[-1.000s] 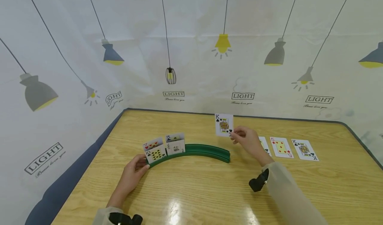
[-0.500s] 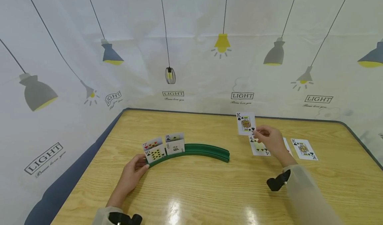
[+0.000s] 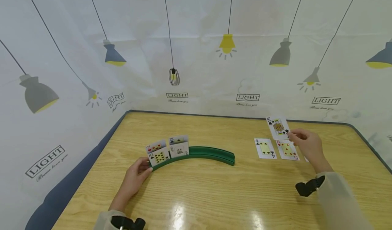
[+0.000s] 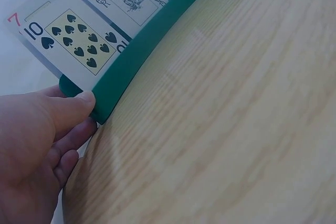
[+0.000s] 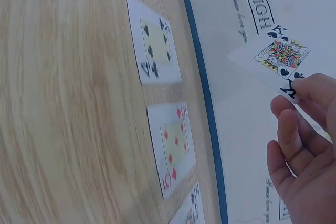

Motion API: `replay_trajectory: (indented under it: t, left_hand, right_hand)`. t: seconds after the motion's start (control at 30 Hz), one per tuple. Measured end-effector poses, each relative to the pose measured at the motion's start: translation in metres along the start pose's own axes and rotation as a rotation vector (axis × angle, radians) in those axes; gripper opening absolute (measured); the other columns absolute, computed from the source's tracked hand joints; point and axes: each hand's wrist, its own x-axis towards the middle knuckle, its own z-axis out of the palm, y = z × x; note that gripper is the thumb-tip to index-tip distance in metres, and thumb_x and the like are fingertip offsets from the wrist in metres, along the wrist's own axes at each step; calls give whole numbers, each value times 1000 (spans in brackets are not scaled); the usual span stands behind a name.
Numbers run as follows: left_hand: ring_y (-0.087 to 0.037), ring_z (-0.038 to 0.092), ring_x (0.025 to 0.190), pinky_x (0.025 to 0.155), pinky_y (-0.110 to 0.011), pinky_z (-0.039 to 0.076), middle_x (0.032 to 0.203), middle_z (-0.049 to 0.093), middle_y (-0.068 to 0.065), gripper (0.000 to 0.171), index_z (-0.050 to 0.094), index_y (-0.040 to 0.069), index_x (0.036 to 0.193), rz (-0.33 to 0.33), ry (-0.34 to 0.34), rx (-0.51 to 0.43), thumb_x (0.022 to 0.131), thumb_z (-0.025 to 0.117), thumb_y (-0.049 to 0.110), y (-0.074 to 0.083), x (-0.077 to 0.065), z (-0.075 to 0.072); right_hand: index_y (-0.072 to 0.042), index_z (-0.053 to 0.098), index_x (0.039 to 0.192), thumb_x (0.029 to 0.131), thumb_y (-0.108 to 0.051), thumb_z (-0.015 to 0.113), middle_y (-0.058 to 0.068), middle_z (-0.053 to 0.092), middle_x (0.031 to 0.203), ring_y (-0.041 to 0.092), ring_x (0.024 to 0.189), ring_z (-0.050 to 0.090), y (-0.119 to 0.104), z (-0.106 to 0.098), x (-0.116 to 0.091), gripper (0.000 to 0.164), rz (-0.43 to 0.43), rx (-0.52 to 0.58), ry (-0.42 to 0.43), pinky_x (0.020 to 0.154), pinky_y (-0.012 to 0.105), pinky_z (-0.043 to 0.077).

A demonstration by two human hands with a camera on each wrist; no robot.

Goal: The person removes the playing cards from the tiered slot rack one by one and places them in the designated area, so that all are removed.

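In the head view my left hand (image 3: 134, 177) grips the left end of a curved green card holder (image 3: 211, 153), thumb on its front. Standing in the holder are a ten of spades (image 4: 81, 40) before a seven of hearts (image 3: 157, 146), and a joker (image 3: 179, 150) before a black three (image 3: 178, 140). My right hand (image 3: 310, 148) pinches a king of spades (image 3: 278, 127) by its lower right corner, face toward me. In the head view this card overlaps the top of a five of diamonds (image 3: 287, 150) on the table.
A four of clubs (image 3: 265, 149) lies face up left of the five. Another face card (image 5: 190, 211) lies right of it, mostly hidden by my right hand in the head view. The wooden table (image 3: 196, 192) ends at a wall sheet (image 3: 202, 70) printed with lamps.
My right hand has carried the king of spades rightward from beyond the holder's right end, past the four of clubs, to above the five of diamonds. The left hand and holder stay put.
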Motion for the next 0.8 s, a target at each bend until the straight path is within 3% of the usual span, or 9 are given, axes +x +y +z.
replay_trajectory:
  t: [0.17, 0.27, 0.37, 0.5, 0.63, 0.73, 0.8]
  left_hand:
    - [-27, 55, 101, 87, -41, 45, 111, 56, -15, 34, 50, 3, 123, 1, -1, -8, 90, 58, 9, 3, -1, 0]
    - [-27, 55, 101, 87, -40, 45, 112, 56, -15, 34, 50, 3, 123, 1, -4, -16, 91, 58, 10, 3, -1, 0]
    - [-27, 55, 101, 87, -39, 45, 111, 56, -15, 33, 51, 3, 123, 6, -2, -19, 91, 58, 10, 3, -1, 1]
    - [-26, 56, 99, 86, -40, 45, 110, 57, -14, 33, 51, 4, 122, 13, 2, -12, 90, 58, 9, 0, -1, 1]
    - [-26, 56, 99, 85, -40, 45, 109, 57, -14, 34, 51, 4, 122, 10, 2, -5, 90, 59, 7, -2, 0, 1]
    - [-26, 56, 100, 86, -40, 45, 110, 57, -14, 34, 51, 5, 123, 5, -2, -5, 89, 59, 6, -4, 1, 1]
    - [-26, 56, 100, 86, -40, 45, 110, 57, -14, 35, 50, 4, 123, 4, -5, -6, 89, 59, 6, -4, 1, 1]
  right_hand:
    - [-10, 63, 110, 85, -54, 54, 3, 65, 83, 15, 66, 57, 66, -6, 18, 51, 60, -56, 71, 43, 29, 44]
    - [-17, 62, 111, 84, -59, 51, 0, 64, 86, 13, 66, 54, 112, -10, 30, 52, 68, -122, 110, 44, 27, 42]
    - [-18, 62, 112, 84, -59, 49, -2, 64, 86, 11, 69, 54, 136, -20, 33, 51, 71, -160, 133, 49, 27, 43]
    - [-17, 61, 110, 85, -58, 50, -9, 62, 82, 9, 69, 52, 134, -39, 24, 49, 81, -155, 129, 49, 27, 42]
    - [-15, 59, 105, 86, -56, 50, -10, 61, 77, 10, 66, 53, 111, -56, 7, 47, 122, -115, 120, 45, 32, 42]
    - [-7, 58, 113, 89, -52, 48, -4, 61, 80, 12, 66, 54, 93, -65, -5, 52, 166, -97, 100, 46, 33, 43]
    - [-3, 57, 116, 90, -49, 48, -6, 61, 78, 9, 65, 53, 88, -69, -11, 54, 196, -91, 107, 47, 33, 42]
